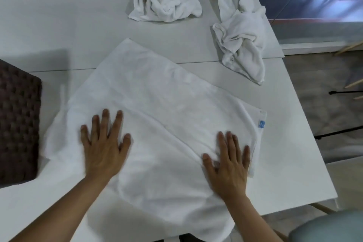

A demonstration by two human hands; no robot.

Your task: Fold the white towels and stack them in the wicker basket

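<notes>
**A:** Where did the spread white terry towel (157, 116) lie against the hands?

**B:** Under both of them. It filled the centre of the frame on the pale grey tabletop (59, 25), its long axis running slantwise from the upper middle down toward the lower right, where the near end hung over the tabletop's edge. The left hand (104, 147) lay flat on its lower left part, the right hand (228, 165) flat on its lower right, both with fingers spread and palms down, holding nothing.

**A:** And which hand was nearer the dark woven wicker basket (17, 122)?

**B:** The left. The basket sat at the left edge of the frame, just beside the towel's left border; the right hand was well apart from it. I judged a fold would bring the far end toward the hands.

**A:** How did the towel look?

**B:** Mostly smooth, with a raised crease crossing between the hands and a small blue tag (262, 124) at its right edge.

**A:** Other towels?

**B:** Two, unfolded: a bunched white towel (165, 4) at top centre, and a long crumpled white towel (239, 29) at upper right.
</notes>
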